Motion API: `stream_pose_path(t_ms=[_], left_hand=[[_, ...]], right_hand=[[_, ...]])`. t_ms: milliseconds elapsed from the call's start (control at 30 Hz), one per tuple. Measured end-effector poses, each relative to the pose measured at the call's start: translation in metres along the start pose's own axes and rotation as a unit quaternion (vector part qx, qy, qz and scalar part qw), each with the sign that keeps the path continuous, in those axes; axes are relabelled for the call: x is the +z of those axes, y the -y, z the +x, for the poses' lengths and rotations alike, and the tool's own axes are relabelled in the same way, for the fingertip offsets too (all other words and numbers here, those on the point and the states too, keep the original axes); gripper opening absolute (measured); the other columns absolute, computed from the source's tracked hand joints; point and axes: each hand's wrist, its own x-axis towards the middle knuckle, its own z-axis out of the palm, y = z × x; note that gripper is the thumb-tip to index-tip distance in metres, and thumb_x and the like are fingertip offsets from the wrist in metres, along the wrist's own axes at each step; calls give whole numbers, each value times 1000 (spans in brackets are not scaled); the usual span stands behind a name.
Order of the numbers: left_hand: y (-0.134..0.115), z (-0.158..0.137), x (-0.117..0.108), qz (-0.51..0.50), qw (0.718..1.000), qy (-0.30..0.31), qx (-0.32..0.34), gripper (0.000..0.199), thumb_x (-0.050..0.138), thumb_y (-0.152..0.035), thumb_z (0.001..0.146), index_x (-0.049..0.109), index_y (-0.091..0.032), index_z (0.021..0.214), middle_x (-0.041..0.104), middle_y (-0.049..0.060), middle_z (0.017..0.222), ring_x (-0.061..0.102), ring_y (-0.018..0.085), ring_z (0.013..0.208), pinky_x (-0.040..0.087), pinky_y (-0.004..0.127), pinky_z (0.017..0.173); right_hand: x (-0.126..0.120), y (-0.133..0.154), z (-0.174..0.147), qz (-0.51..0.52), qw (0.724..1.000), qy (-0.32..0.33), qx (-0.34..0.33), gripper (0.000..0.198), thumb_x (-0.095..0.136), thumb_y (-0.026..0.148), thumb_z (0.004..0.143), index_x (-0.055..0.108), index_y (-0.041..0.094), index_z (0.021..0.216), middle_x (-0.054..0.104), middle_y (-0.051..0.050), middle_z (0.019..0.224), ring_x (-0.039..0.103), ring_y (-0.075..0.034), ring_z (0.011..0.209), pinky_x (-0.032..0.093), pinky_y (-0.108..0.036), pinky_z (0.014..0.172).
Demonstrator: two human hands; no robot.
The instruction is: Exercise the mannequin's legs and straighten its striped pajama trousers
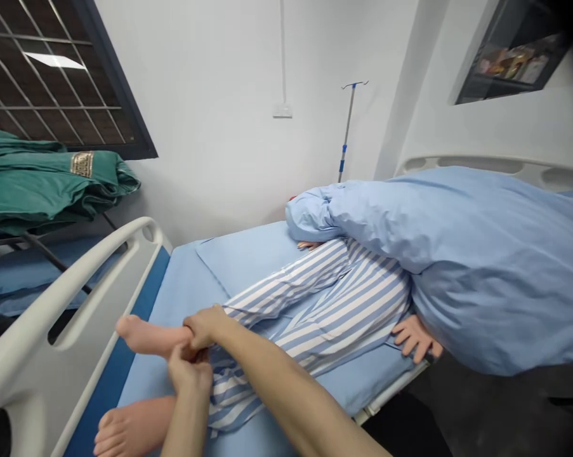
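Note:
A manikin in blue-and-white striped trousers (pixel 357 311) lies on a bed with a blue sheet (pixel 248 260). Both my hands are closed round the ankle of its far leg, just below the trouser cuff. My left hand (pixel 187 371) grips from the near side, and my right hand (pixel 210 327) wraps over the top. Left of them, the far foot (pixel 146 335) sticks out over the sheet. The near foot (pixel 131 428) rests on the bed, partly behind my left forearm. Blue bedding (pixel 481 266) covers the manikin's upper body. One manikin hand (pixel 417 336) lies at the near bed edge.
A pale footboard (pixel 96 298) stands at the left end of the bed, and a headboard (pixel 495 166) at the right. Green folded cloth (pixel 43 184) lies beyond the footboard. An IV pole (pixel 348 130) stands by the wall.

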Motion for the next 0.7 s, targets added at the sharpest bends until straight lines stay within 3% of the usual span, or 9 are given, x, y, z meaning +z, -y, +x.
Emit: stream_pose_path(t_ms=[133, 300, 533, 633, 700], left_hand=[[23, 32, -23, 59, 996, -38, -49, 18, 45, -6, 53, 45, -16, 67, 50, -2, 67, 49, 9, 57, 42, 20, 54], [25, 44, -25, 74, 994, -25, -80, 18, 42, -6, 51, 43, -17, 64, 49, -2, 63, 48, 9, 54, 41, 21, 53], [12, 21, -23, 45, 995, -21, -90, 14, 41, -9, 54, 44, -18, 65, 50, -2, 63, 50, 11, 56, 42, 24, 54], [-4, -2, -17, 37, 994, -18, -103, 11, 41, -12, 54, 44, -18, 63, 48, -1, 61, 49, 12, 56, 43, 26, 54], [-16, -20, -7, 49, 996, -16, -76, 10, 42, -13, 53, 41, -18, 61, 45, -2, 58, 47, 10, 53, 41, 25, 53]], right_hand=[[56, -6, 7, -35, 999, -1, 10, 42, 51, 49, 64, 54, 20, 95, 63, -8, 95, 59, -25, 88, 40, -50, 82], [74, -9, 11, -46, 999, -3, 18, 43, 51, 49, 64, 54, 20, 95, 63, -8, 95, 58, -24, 88, 39, -48, 82], [58, -5, 8, -37, 999, 4, 13, 49, 54, 54, 62, 53, 20, 97, 62, -9, 97, 58, -25, 89, 39, -49, 81], [30, 0, 0, -18, 1000, 3, 0, 52, 56, 59, 59, 53, 21, 95, 63, -8, 96, 59, -25, 88, 40, -50, 80], [1, 3, -8, 2, 1000, -6, -11, 55, 57, 62, 56, 53, 22, 93, 64, -6, 95, 59, -25, 87, 43, -48, 79]])
